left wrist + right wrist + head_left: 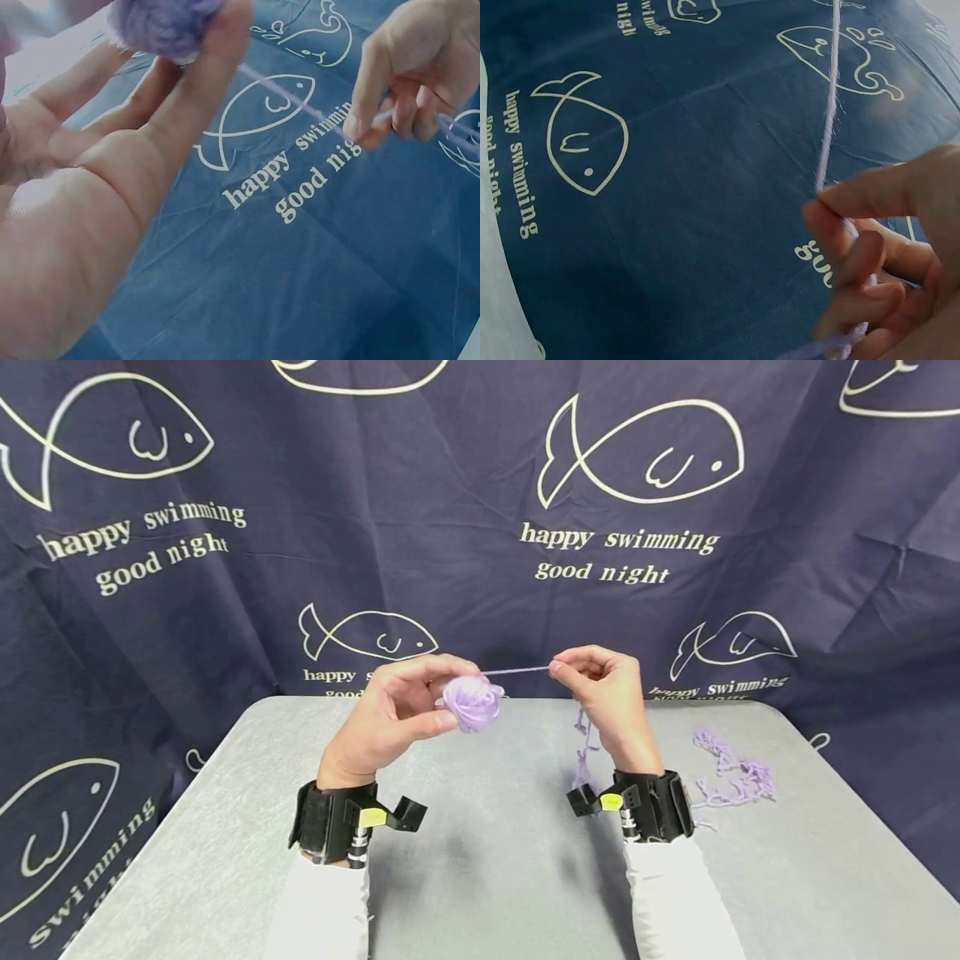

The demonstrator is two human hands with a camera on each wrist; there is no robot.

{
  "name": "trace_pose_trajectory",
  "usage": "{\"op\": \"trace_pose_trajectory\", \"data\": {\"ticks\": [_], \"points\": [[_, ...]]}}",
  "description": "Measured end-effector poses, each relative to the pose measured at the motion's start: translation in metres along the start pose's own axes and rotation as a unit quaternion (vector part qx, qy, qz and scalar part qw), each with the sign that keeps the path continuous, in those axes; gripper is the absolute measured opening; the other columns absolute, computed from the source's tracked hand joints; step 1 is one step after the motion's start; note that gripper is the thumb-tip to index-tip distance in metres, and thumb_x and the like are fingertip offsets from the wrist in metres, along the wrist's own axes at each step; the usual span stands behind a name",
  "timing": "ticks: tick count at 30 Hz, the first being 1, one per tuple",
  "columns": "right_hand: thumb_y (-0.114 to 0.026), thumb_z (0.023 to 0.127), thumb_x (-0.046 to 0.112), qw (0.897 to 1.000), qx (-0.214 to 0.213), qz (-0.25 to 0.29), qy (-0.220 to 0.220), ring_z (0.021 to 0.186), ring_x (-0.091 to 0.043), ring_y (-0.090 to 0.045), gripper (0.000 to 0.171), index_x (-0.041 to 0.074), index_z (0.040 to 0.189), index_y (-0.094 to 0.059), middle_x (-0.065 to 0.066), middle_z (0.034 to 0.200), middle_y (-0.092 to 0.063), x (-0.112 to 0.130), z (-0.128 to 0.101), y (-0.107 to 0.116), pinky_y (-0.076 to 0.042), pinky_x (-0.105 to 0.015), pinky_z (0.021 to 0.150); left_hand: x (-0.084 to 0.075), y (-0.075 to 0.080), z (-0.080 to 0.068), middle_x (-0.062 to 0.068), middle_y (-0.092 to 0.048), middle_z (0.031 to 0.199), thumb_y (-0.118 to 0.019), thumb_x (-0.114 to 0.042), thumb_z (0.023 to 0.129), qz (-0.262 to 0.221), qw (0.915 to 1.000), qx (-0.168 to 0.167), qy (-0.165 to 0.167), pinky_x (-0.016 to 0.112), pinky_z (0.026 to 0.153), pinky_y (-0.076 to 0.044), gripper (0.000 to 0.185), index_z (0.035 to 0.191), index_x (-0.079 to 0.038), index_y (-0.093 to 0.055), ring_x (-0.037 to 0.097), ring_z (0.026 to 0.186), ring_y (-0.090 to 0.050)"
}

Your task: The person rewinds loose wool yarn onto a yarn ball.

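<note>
A small ball of lilac yarn (pixel 472 701) is held above the grey table (pixel 487 868) by my left hand (pixel 397 714), thumb below and fingers over it; the left wrist view shows the ball (pixel 166 26) at the fingertips. A taut yarn strand (pixel 517 671) runs from the ball to my right hand (pixel 600 689), which pinches it between thumb and forefinger. In the right wrist view the strand (pixel 828 112) rises from the pinch of the right hand (pixel 885 240). More yarn hangs below the right hand (pixel 583 752) down to the table.
A loose tangle of lilac yarn (pixel 731 770) lies on the table at the right. A dark blue cloth (pixel 480 527) printed with fish and words hangs behind the table. Black wrist mounts sit on both forearms.
</note>
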State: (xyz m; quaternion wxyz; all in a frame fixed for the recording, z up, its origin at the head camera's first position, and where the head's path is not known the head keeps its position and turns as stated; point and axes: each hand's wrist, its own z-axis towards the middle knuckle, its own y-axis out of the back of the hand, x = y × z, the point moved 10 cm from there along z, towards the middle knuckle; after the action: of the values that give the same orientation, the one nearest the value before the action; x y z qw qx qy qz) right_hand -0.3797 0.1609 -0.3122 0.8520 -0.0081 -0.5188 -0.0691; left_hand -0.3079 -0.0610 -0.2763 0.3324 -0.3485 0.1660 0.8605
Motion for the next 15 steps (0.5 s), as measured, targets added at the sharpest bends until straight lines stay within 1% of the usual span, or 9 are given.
{"op": "trace_pose_trajectory", "data": {"ticks": [3,5,7,9,12,15], "points": [[-0.08,0.086,0.005,0.999,0.042,-0.033,0.002,0.056,-0.007,-0.048,0.009,-0.001,0.09,-0.075,0.003,0.069,-0.066,0.001,-0.002,-0.009,-0.039,-0.019,0.049,-0.005,0.008,0.001,0.015,-0.062,0.125,-0.072,0.003,0.089,-0.017,0.9985,-0.039,-0.034,0.033,0.09,-0.056,0.038,0.126,-0.003,-0.066,0.026,0.108,-0.065],[-0.08,0.086,0.006,0.996,0.069,-0.053,0.004,0.056,-0.008,-0.048,0.007,0.001,0.089,-0.075,0.001,0.07,-0.066,0.001,-0.003,-0.015,-0.039,-0.02,0.05,-0.007,0.015,0.001,0.016,-0.061,0.127,-0.07,0.005,0.09,-0.034,0.9959,-0.07,-0.045,0.034,0.09,-0.057,0.038,0.126,-0.003,-0.066,0.026,0.109,-0.065],[-0.08,0.086,0.006,0.993,0.093,-0.07,0.008,0.055,-0.009,-0.046,0.007,0.002,0.089,-0.076,-0.001,0.071,-0.066,0.001,-0.005,-0.02,-0.037,-0.021,0.049,-0.007,0.023,0.001,0.017,-0.061,0.128,-0.068,0.008,0.09,-0.057,0.9912,-0.107,-0.052,0.034,0.09,-0.058,0.039,0.127,-0.003,-0.066,0.026,0.108,-0.065],[-0.08,0.086,0.006,0.989,0.118,-0.086,0.015,0.055,-0.01,-0.045,0.006,0.002,0.089,-0.076,-0.003,0.07,-0.065,0.002,-0.007,-0.025,-0.035,-0.022,0.048,-0.006,0.031,0.0,0.016,-0.063,0.127,-0.064,0.011,0.091,-0.076,0.9846,-0.148,-0.052,0.033,0.089,-0.058,0.039,0.127,-0.004,-0.065,0.025,0.106,-0.066],[-0.079,0.086,0.005,0.981,0.163,-0.102,0.026,0.054,-0.01,-0.044,0.005,0.003,0.09,-0.076,-0.003,0.069,-0.064,0.005,-0.012,-0.036,-0.033,-0.022,0.047,-0.004,0.042,-0.002,0.014,-0.064,0.122,-0.057,0.015,0.092,-0.095,0.9716,-0.211,-0.05,0.032,0.089,-0.058,0.039,0.124,-0.005,-0.064,0.023,0.105,-0.065],[-0.079,0.086,0.007,0.97,0.212,-0.117,0.035,0.052,-0.01,-0.042,0.004,0.006,0.09,-0.077,-0.002,0.066,-0.06,0.009,-0.019,-0.048,-0.032,-0.022,0.045,-0.004,0.051,-0.004,0.013,-0.063,0.119,-0.051,0.018,0.093,-0.078,0.9597,-0.264,-0.055,0.031,0.089,-0.058,0.04,0.124,-0.006,-0.061,0.023,0.106,-0.063]]}}
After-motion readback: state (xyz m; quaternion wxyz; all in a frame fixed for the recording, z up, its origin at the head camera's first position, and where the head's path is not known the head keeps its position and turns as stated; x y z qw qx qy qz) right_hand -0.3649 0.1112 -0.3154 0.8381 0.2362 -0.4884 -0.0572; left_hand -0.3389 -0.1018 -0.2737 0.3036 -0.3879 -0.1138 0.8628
